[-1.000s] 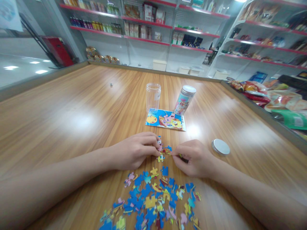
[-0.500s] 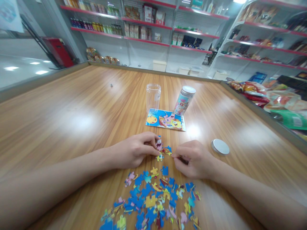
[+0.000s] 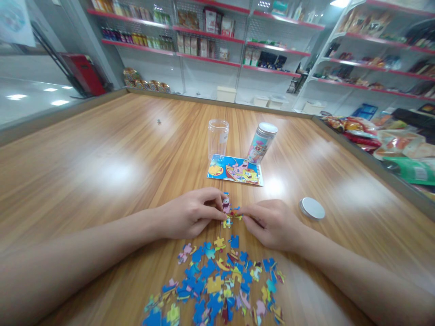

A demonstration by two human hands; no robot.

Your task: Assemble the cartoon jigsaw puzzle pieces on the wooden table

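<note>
Several joined puzzle pieces (image 3: pixel 226 206), with pink and yellow cartoon figures, lie flat on the table between my hands. My left hand (image 3: pixel 194 213) grips their left side, index finger by the upper piece and thumb at the lower one. At their right edge, my right hand (image 3: pixel 273 222) has its index fingertip on a blue and yellow puzzle piece (image 3: pixel 239 217), the thumb close beside it; the fingers partly hide this piece. Closer to me spreads a heap of loose puzzle pieces (image 3: pixel 214 285), mostly blue and yellow. A printed picture card (image 3: pixel 234 170) lies beyond my hands.
Behind the card stand a clear plastic jar (image 3: pixel 217 140) and a printed canister (image 3: pixel 261 144) with a silver lid. A round silver lid (image 3: pixel 312 208) rests right of my right hand. Bagged goods (image 3: pixel 390 142) line the right edge; stocked shelves (image 3: pixel 210 31) stand beyond the table (image 3: pixel 112 149).
My right hand has shifted slightly left, and its index finger has stretched out over the blue and yellow puzzle piece. My left hand stays in place on the joined pieces.
</note>
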